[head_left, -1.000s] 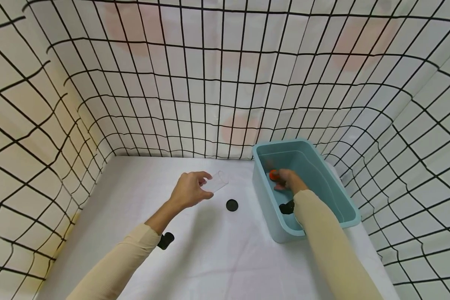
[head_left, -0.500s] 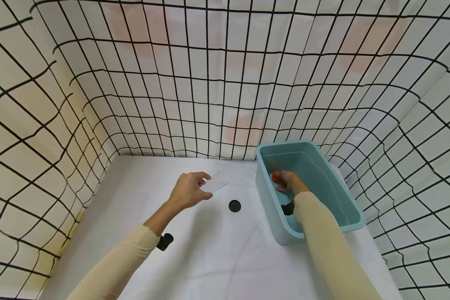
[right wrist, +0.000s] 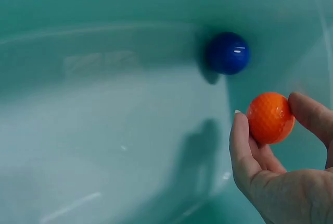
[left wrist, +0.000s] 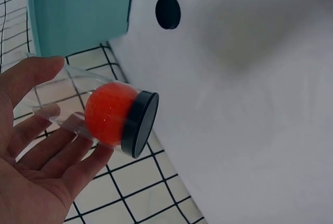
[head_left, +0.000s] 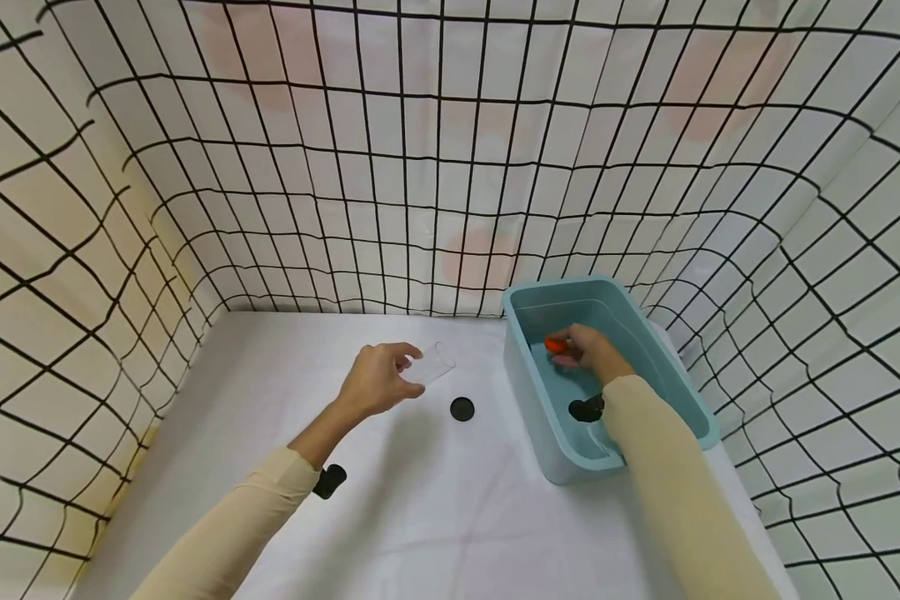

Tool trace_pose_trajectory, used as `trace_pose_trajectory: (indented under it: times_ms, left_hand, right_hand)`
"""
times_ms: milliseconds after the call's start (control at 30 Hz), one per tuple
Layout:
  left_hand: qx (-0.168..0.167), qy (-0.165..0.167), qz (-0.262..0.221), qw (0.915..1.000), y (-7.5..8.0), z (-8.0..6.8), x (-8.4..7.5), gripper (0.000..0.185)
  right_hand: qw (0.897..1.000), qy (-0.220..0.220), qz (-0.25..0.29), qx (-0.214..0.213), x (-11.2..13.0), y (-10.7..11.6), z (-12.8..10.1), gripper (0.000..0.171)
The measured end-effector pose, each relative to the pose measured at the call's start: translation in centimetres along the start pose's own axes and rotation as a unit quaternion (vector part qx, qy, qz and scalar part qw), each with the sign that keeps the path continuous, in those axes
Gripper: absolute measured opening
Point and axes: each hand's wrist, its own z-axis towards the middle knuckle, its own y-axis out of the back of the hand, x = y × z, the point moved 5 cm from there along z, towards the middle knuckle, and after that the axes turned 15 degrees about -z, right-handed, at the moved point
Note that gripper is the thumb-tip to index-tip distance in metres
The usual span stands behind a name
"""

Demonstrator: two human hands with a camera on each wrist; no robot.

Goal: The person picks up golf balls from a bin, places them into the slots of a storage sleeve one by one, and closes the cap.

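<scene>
My left hand (head_left: pixel 378 379) holds a clear tube (head_left: pixel 438 360) over the table, thumb on one side and fingers on the other. In the left wrist view, an orange-red ball (left wrist: pixel 110 112) sits inside the tube against a black end cap (left wrist: pixel 140 125). A separate black cap (head_left: pixel 462 409) lies on the white cloth, just right of that hand. Inside the blue-green bin (head_left: pixel 528 408), my right hand (head_left: pixel 581 346) pinches an orange dimpled golf ball (right wrist: pixel 270 118) between thumb and fingers. A shiny blue ball (right wrist: pixel 227 53) lies near the bin's corner.
The bin's walls surround my right hand. Black wire grid (head_left: pixel 420 179) stands around the back and both sides of the white-covered table (head_left: pixel 435 517). Small black devices sit at the left wrist (head_left: pixel 330 481) and the right wrist (head_left: pixel 587 408).
My right hand has shifted slightly up and to the right within the bin with the orange golf ball. The left hand and its tube stay about where they were.
</scene>
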Motion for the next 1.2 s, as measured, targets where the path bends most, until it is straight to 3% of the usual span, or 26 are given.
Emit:
trace_pose_trajectory:
  times_ms: [400,600,933,1200]
  left_hand:
    - [0.009,-0.015,0.0,0.9998,-0.6,0.3,-0.7,0.044]
    - [0.014,-0.027,0.003,0.9995,-1.0,0.6,-1.1,0.044]
    - [0.022,-0.035,0.008,0.9991,-1.6,0.9,-2.1,0.045]
    - [0.026,-0.034,0.014,0.999,-1.9,1.3,-2.8,0.044]
  right_hand:
    - [0.994,0.103,-0.032,0.017,4.1,1.6,-4.3,0.026]
    - [0.985,0.154,-0.072,0.029,6.3,1.2,-7.2,0.051]
    - [0.961,0.232,-0.129,0.08,8.9,-3.3,-12.9,0.038]
    - [0.945,0.248,-0.194,0.093,8.5,-7.3,-14.4,0.039]
